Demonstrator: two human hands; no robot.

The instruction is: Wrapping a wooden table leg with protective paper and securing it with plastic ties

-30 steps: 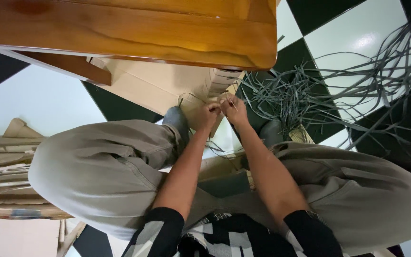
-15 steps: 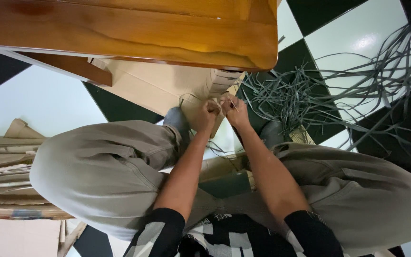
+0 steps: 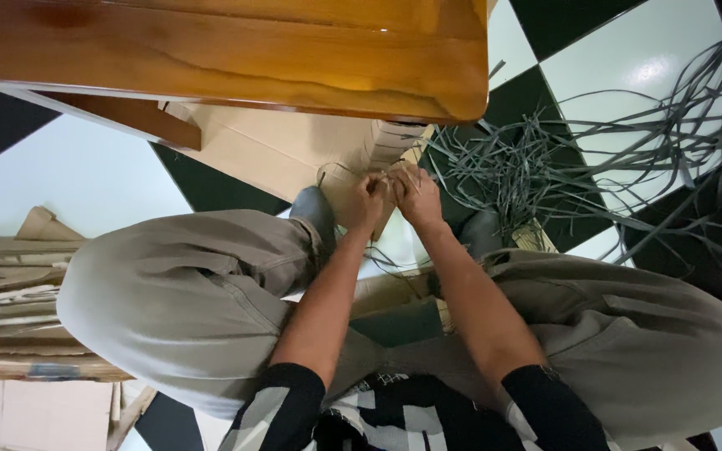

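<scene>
I sit with knees apart over a checkered floor. My left hand [image 3: 363,204] and my right hand [image 3: 416,195] are pressed together in front of me, both pinching a thin grey strap [image 3: 332,169] that loops over a flattened stack of cardboard [image 3: 277,150]. The strap's ends poke out between my fingers. The cardboard stack lies on the floor between my feet, partly under the wooden table.
A glossy wooden table top [image 3: 227,50] overhangs the cardboard. A tangle of loose grey straps [image 3: 595,159] spreads over the black and white tiles at right. More stacked cardboard [image 3: 10,301] lies at my left knee.
My hands have drawn closer together on the strap, fingers working it slightly. Everything else stays put.
</scene>
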